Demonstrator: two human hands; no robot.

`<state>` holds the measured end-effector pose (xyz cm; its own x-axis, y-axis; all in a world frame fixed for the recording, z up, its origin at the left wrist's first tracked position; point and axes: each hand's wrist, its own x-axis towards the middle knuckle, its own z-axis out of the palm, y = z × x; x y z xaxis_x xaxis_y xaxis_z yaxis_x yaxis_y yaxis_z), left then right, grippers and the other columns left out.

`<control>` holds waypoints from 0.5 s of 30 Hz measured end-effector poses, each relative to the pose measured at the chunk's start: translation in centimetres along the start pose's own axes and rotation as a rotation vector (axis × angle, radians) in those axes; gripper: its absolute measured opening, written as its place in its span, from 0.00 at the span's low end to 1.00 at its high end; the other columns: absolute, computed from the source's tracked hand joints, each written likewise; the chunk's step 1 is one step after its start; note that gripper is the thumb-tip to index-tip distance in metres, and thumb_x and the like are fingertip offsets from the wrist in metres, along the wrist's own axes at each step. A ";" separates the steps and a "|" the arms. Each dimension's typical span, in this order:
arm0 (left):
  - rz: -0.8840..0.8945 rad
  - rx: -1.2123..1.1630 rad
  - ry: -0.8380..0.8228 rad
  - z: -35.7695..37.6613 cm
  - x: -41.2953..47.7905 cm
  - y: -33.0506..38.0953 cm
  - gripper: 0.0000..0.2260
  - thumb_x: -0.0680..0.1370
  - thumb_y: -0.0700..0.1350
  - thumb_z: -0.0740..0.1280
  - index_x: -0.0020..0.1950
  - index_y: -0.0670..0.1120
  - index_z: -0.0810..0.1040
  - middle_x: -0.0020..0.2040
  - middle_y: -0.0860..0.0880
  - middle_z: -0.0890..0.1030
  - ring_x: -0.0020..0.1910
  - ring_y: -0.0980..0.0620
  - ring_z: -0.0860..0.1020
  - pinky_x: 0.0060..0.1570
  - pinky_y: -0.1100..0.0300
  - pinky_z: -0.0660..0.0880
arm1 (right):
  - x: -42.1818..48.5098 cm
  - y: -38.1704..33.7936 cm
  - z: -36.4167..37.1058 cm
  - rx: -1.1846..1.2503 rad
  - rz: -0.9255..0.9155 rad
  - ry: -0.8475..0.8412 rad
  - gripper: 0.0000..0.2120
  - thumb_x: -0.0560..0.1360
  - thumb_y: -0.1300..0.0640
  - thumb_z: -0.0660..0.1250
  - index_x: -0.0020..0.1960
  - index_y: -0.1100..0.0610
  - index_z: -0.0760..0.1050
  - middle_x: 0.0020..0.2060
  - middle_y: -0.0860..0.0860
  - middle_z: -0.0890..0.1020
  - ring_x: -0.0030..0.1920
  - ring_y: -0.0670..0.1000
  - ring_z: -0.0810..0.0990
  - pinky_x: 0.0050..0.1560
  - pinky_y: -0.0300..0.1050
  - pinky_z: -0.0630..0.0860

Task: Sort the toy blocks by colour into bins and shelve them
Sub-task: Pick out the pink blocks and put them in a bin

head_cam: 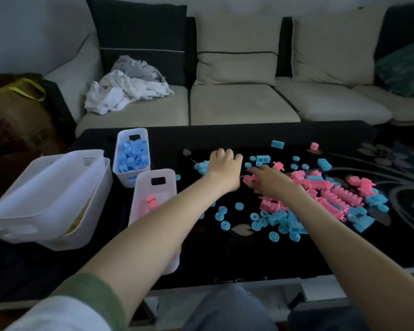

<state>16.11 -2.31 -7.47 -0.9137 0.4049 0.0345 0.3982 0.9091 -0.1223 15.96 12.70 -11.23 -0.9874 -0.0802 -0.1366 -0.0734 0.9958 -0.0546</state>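
1. Head view: a glossy black table (pixel 225 256) carries loose plastic pieces, studded bricks and ridged round wheels.
2. At the right lie heaped pink blocks (pixel 344 195), with blue blocks (pixel 277 144) scattered around them.
3. A smooth white far bin (pixel 123 139) holds blue pieces, and the near bin (pixel 167 174) holds a few pink ones.
4. The left hand (pixel 224 163) curls over blue pieces; whether it grasps any cannot be told.
5. The right hand (pixel 270 181), blurred, lies on pink pieces, and its hold is unclear.

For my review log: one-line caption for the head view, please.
Left hand and right hand reach into loose blue blocks and pink blocks on a table, beside white bins.
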 end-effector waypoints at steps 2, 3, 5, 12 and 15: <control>-0.023 0.070 -0.086 1.6 2.0 1.2 0.32 0.76 0.52 0.65 0.75 0.46 0.55 0.74 0.39 0.58 0.72 0.37 0.58 0.71 0.47 0.54 | 0.5 -0.1 0.3 -0.036 -0.035 0.011 0.20 0.79 0.48 0.58 0.70 0.51 0.65 0.64 0.57 0.68 0.64 0.62 0.68 0.59 0.57 0.71; -0.036 0.078 -0.130 2.3 2.7 1.4 0.33 0.76 0.52 0.64 0.76 0.47 0.54 0.75 0.39 0.56 0.73 0.36 0.56 0.71 0.46 0.53 | 0.5 -0.2 0.4 -0.045 -0.055 0.013 0.19 0.79 0.48 0.58 0.67 0.52 0.67 0.62 0.56 0.68 0.63 0.62 0.68 0.58 0.57 0.72; -0.055 0.068 -0.196 3.3 3.9 2.2 0.31 0.77 0.51 0.63 0.76 0.47 0.54 0.73 0.39 0.58 0.72 0.36 0.59 0.70 0.46 0.56 | 0.8 0.3 0.6 -0.048 -0.086 0.001 0.18 0.78 0.48 0.57 0.64 0.54 0.70 0.61 0.56 0.69 0.61 0.61 0.69 0.56 0.57 0.73; -0.062 -0.132 -0.157 3.3 4.0 2.5 0.20 0.78 0.39 0.62 0.69 0.42 0.64 0.68 0.39 0.63 0.64 0.39 0.67 0.56 0.51 0.70 | 0.4 1.1 -0.2 0.149 -0.079 0.010 0.17 0.74 0.52 0.66 0.60 0.56 0.71 0.56 0.53 0.69 0.51 0.53 0.72 0.49 0.47 0.73; -0.082 -0.255 -0.199 3.3 3.6 2.3 0.16 0.79 0.39 0.60 0.67 0.40 0.66 0.67 0.38 0.63 0.60 0.39 0.72 0.48 0.55 0.69 | -0.1 1.5 -0.6 0.262 -0.074 -0.022 0.24 0.73 0.58 0.68 0.68 0.55 0.67 0.63 0.52 0.68 0.55 0.52 0.73 0.49 0.44 0.73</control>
<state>13.50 0.88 -10.87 -0.9313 0.3256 -0.1633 0.3076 0.9431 0.1263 15.88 14.21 -10.66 -0.9772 -0.1561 -0.1438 -0.1035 0.9420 -0.3194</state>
